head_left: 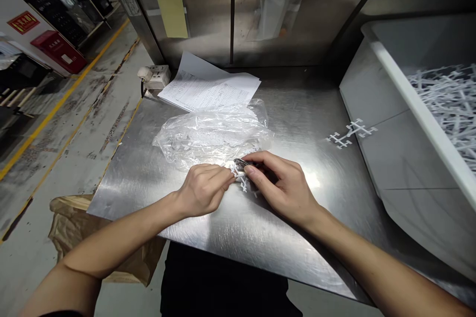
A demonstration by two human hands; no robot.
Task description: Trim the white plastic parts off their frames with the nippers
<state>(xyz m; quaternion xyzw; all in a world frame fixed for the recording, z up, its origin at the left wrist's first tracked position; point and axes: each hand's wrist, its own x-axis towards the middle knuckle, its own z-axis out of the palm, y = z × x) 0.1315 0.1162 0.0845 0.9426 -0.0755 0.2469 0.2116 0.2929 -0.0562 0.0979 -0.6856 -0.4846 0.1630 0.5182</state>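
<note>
My left hand (204, 188) is closed around a white branched plastic sprue (243, 183), whose small arms stick out past the fingertips. My right hand (284, 183) grips small dark metal nippers (241, 162) between thumb and fingers; most of the tool is hidden in the palm. The tip of the nippers is right at the sprue, but I cannot tell whether its jaws are closed on it. Just beyond both hands lies a clear plastic bag (215, 133) with small white pieces in it. Another white sprue (351, 133) rests on the steel table to the right.
A large grey bin (405, 143) full of white sprues (449, 109) stands on the right of the steel table (297, 109). Printed sheets (211, 84) and a power socket (158, 77) are at the back left. On the floor below is a brown paper bag (130, 262).
</note>
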